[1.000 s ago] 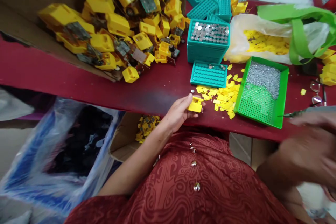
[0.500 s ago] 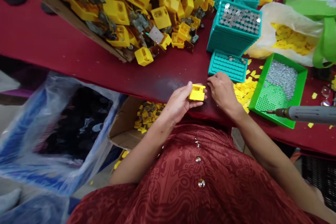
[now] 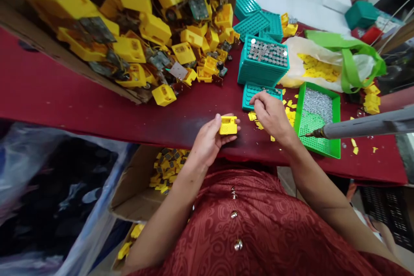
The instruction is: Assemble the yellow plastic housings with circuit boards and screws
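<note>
My left hand (image 3: 207,140) holds a small yellow plastic casing (image 3: 228,126) between thumb and fingers, over the front of the table. A speaker-like patch of holes and a notch show on the casing. To its right, my right hand (image 3: 271,116) hangs over the near edge of a shallow teal tray (image 3: 247,94). Its fingers are curled and pinched together; whatever is between them is hidden. Behind that tray rises a stack of teal trays (image 3: 258,73), the top one filled with round silver button cells (image 3: 269,54). Loose yellow plastic pieces (image 3: 290,115) lie beside my right wrist.
A green basket (image 3: 336,138) of small metal screws stands right, with a grey electric screwdriver (image 3: 362,124) hanging over it. A large carton (image 3: 129,94) of yellow casings with circuit boards fills the back left. Another carton (image 3: 129,194) sits below the table edge.
The view has shifted, so the table's things sit further left. My right hand has moved up from the tray's near left corner to over the tray. My left hand still holds the casing.
</note>
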{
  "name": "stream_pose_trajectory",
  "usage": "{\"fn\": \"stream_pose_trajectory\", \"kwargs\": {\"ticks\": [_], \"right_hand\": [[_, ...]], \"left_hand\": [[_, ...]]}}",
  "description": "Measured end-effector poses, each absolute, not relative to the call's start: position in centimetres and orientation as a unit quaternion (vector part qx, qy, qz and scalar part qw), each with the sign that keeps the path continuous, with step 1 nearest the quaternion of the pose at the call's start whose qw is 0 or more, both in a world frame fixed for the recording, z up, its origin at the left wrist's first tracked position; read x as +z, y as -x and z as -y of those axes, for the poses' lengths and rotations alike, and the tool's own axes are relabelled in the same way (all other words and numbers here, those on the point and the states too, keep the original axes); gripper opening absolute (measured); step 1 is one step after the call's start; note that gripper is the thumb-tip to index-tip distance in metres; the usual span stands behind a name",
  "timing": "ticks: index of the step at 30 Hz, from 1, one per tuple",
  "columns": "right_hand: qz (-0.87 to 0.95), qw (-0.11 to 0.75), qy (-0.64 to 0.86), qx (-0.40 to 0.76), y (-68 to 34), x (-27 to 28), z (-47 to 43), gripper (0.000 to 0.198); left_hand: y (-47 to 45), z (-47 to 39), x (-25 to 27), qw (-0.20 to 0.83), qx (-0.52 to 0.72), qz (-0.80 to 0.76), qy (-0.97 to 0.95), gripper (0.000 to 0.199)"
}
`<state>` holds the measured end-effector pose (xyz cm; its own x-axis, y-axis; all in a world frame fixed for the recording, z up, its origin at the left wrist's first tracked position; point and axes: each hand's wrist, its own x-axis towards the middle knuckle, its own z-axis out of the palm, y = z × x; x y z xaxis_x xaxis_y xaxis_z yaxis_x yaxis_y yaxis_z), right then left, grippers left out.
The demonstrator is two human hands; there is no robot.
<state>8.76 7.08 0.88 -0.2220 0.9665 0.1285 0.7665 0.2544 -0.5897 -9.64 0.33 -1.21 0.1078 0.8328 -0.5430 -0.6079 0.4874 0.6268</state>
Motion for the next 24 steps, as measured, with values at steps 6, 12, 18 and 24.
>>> {"fn": "stream_pose_trajectory", "kwargs": {"ticks": [6, 12, 18, 24], "right_hand": [[0.693, 0.245, 0.665, 0.136, -12.7, 1.2, -10.7, 0.017], [0.703, 0.105, 0.703, 0.031, -12.2, 0.1, -12.8, 0.035], [0.697, -0.043, 0.715, 0.022, -10.5, 1.1, -11.6, 0.043], [0.701, -0.046, 0.711, 0.008, -10.1, 1.4, -11.8, 0.044]], "left_hand": [[9.4, -0.4, -2.0, 0.742, 0.498, -0.429, -0.133, 0.03], [8.6, -1.0, -1.8, 0.752, 0.487, -0.431, -0.111, 0.032], [8.2, -1.3, -1.5, 0.753, 0.476, -0.442, -0.108, 0.035], [8.2, -1.6, -2.1, 0.75, 0.483, -0.426, -0.146, 0.034]]}}
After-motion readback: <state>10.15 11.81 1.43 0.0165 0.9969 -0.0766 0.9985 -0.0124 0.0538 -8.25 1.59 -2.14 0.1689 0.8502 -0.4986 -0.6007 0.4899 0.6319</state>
